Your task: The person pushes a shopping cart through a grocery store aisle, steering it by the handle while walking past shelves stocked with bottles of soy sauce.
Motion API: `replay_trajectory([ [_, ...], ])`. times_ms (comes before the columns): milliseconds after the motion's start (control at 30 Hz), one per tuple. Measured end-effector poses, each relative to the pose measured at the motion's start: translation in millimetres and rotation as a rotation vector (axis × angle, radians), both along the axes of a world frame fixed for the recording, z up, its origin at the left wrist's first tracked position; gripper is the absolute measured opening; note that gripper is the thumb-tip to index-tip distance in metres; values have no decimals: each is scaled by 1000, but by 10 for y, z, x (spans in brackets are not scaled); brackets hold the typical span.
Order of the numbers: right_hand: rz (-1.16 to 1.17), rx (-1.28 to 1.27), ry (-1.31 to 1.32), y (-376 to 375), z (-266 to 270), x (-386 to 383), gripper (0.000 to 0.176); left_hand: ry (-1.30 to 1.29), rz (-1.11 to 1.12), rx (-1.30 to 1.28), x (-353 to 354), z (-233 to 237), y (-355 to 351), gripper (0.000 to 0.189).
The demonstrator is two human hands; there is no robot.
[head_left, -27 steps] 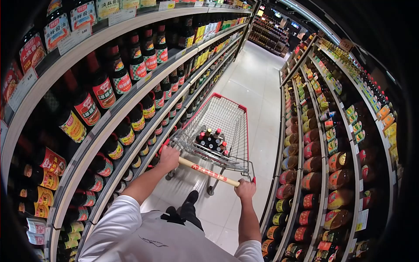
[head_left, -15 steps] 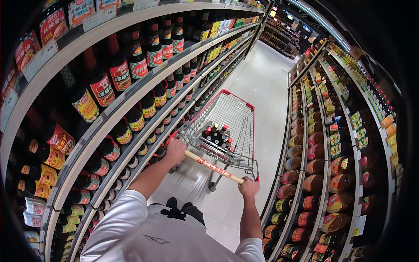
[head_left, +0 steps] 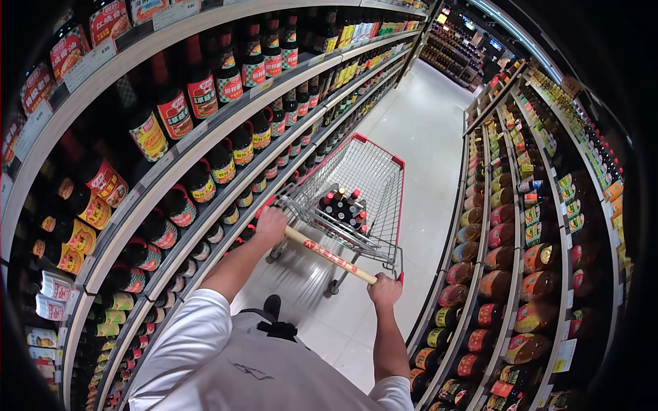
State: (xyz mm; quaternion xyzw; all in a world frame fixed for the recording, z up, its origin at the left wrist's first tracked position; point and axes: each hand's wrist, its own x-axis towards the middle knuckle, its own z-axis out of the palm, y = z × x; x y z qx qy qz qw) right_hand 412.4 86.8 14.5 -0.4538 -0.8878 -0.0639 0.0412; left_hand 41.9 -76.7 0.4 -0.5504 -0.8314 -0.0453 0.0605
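Note:
A wire shopping cart [head_left: 373, 175] with red trim stands in front of me in the aisle. Its pale handlebar [head_left: 329, 256], printed with red characters, slants down to the right. My left hand [head_left: 272, 226] is wrapped round the bar's left end, close to the shelves. At the other end, my right hand [head_left: 385, 290] grips the bar. In the basket, several dark bottles [head_left: 343, 207] with red and yellow caps stand grouped near the handle side.
Shelves of sauce bottles [head_left: 202, 96] curve along my left, near the cart's side. On the right, more shelves hold jars and bottles [head_left: 493, 284]. Pale floor tiles [head_left: 428, 130] run down the aisle towards far racks [head_left: 452, 60].
The view has turned slightly left, so the shelves sit further right in the picture. Both hands stay on the handlebar. One of my shoes has gone out of sight beneath my shirt.

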Motion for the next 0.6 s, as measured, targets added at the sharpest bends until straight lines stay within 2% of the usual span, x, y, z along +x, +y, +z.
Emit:
replay_trajectory([
  [100,-9,-25,-19,-72,32,15,9,29,24,5,29,-67,-76,12],
  [267,-1,-35,-33,-217,106,11,10,93,61,-131,91,-28,-161,16],
  [433,-14,-45,-64,-390,158,-25,12,-46,28,-64,208,102,-380,21],
  [533,-31,-54,-85,-593,221,-82,13,-72,82,-141,186,118,-459,23],
  [600,-26,-49,-76,-710,213,-82,14,-43,145,-157,206,94,-505,18],
])
